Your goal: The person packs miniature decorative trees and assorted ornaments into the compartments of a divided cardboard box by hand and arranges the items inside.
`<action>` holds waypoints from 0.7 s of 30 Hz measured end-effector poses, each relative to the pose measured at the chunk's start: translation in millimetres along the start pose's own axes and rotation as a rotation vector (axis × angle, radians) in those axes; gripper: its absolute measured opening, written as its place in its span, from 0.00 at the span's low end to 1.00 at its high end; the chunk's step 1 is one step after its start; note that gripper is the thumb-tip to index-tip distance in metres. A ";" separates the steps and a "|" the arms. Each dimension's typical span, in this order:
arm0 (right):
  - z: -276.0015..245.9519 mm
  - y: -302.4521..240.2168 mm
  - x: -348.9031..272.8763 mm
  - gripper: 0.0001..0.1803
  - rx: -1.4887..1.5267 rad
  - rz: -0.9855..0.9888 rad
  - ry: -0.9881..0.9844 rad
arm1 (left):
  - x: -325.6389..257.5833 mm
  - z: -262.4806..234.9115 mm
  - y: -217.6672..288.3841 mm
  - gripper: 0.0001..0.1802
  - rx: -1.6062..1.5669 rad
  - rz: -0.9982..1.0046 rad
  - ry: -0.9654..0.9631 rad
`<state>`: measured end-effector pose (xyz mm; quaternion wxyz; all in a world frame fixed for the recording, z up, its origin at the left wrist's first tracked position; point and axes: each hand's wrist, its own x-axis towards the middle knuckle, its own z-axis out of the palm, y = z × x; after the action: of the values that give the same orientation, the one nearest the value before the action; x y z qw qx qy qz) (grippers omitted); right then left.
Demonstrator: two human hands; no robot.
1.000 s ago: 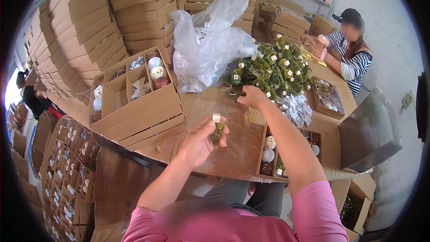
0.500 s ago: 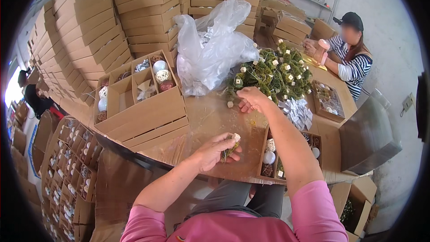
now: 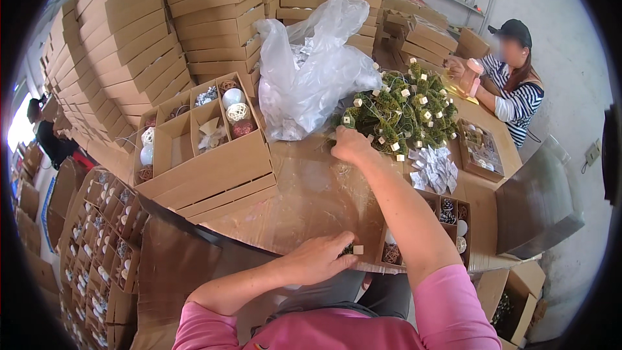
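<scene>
My left hand (image 3: 321, 258) rests at the near edge of the brown table (image 3: 311, 194), fingers closed around a small green ornament with a pale square tag (image 3: 357, 249). My right hand (image 3: 350, 144) is stretched forward, its fingers in the near edge of a heap of green ornaments with pale tags (image 3: 402, 110); what it holds there is hidden. Just right of my left hand lies an open divided box (image 3: 447, 220) with round ornaments in its cells.
A crumpled clear plastic bag (image 3: 311, 71) lies behind the heap. Open divided boxes of ornaments (image 3: 201, 136) stand at the left. Stacks of flat cartons (image 3: 129, 32) fill the back. Another person in a striped top (image 3: 512, 91) sits at the far right.
My left hand has moved down and toward me with the small tagged ornament, from the middle of the table to its near edge. My right hand stays at the heap.
</scene>
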<state>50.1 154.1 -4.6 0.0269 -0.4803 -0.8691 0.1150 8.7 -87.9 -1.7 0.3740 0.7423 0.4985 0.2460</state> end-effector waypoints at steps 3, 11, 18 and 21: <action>-22.0 17.1 2.4 0.20 0.096 -0.135 -0.080 | 2.2 -3.1 -1.7 0.22 -0.035 -0.050 -0.061; -107.0 57.3 -37.5 0.13 0.730 -0.132 0.070 | 6.6 -31.8 -0.8 0.19 -0.093 0.006 0.111; -123.8 63.1 -74.9 0.12 0.218 -0.281 0.455 | 30.3 -76.0 13.5 0.17 -0.778 0.111 0.454; -126.5 61.4 -86.6 0.12 0.118 -0.350 0.560 | 49.2 -85.7 15.2 0.17 -0.755 0.130 0.518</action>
<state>167.4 134.7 110.0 0.3117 -0.3344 -0.8891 0.0223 -27.3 -19.2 61.4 0.4650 0.4979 0.4037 0.6107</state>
